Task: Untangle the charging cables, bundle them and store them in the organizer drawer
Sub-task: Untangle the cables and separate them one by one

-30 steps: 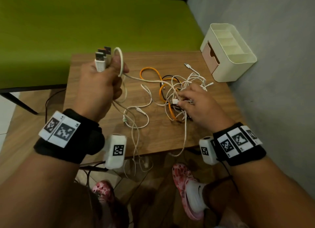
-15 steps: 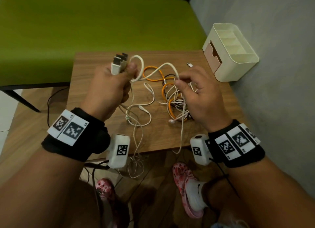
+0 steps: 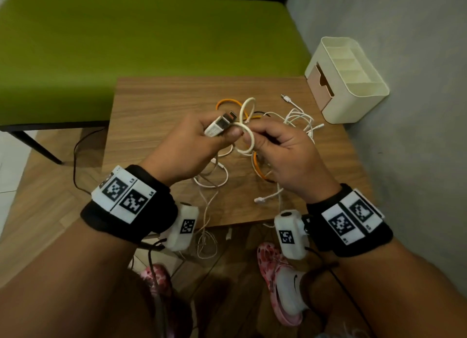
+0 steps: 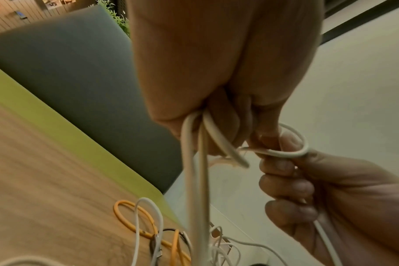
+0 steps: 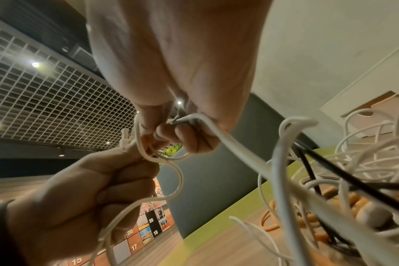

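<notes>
Above the small wooden table (image 3: 156, 103), my left hand (image 3: 199, 140) grips a bunch of USB plugs (image 3: 217, 125) with their cords trailing down from the fist (image 4: 194, 171). My right hand (image 3: 278, 145) meets it and pinches a white cable loop (image 3: 246, 138) between thumb and fingers (image 5: 178, 133). A second white loop (image 3: 246, 108) rises just behind. The tangle of white, orange and black cables (image 3: 290, 120) lies on the table under and beyond my hands (image 5: 344, 180). The cream organizer (image 3: 353, 90) with its pink drawer (image 3: 319, 85) stands at the table's far right corner.
A green bench (image 3: 141, 49) runs behind the table and a grey wall (image 3: 417, 110) is on the right. Several cords hang over the table's near edge (image 3: 207, 236) toward my feet in pink shoes (image 3: 280, 282).
My left hand came down and rightward with the plugs. My right hand left the tangle, lifted a white cable and now pinches its loop against the left hand.
</notes>
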